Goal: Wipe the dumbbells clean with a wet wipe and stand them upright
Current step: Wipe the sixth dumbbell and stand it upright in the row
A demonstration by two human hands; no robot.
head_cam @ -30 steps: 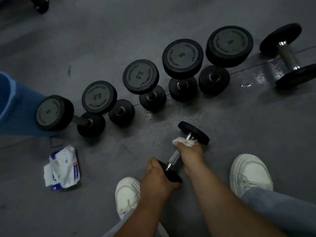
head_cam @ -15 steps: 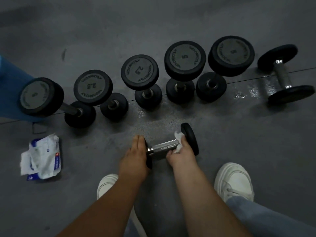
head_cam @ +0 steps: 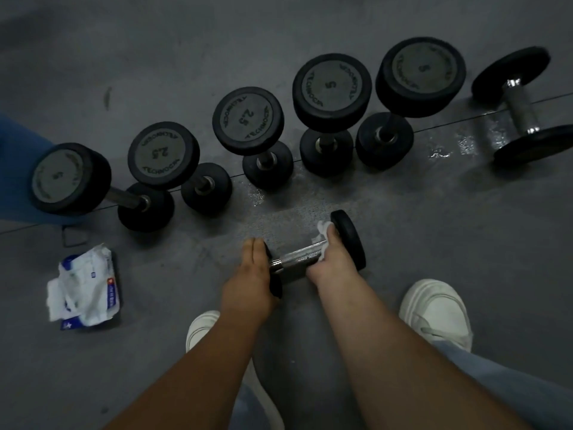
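A small black dumbbell (head_cam: 297,257) with a knurled metal handle lies on the grey floor just ahead of my feet. My left hand (head_cam: 251,274) covers its left head, fingers lying straight over it. My right hand (head_cam: 331,262) grips the right end of the handle with a white wet wipe (head_cam: 322,232) pressed around it. Behind, several black dumbbells stand upright in a row, among them one marked 2.5 (head_cam: 248,119) and one marked 5 (head_cam: 331,88). Another dumbbell (head_cam: 521,107) lies on its side at the far right.
An open pack of wet wipes (head_cam: 85,288) lies on the floor at the left. A blue object (head_cam: 15,156) is at the left edge. My white shoes (head_cam: 434,311) flank the dumbbell. Wet patches (head_cam: 440,153) shine on the floor near the row.
The dumbbell has turned from a diagonal to nearly level across the floor. My left hand has shifted onto the outside of its left head; the right hand stays by the right head with the wipe.
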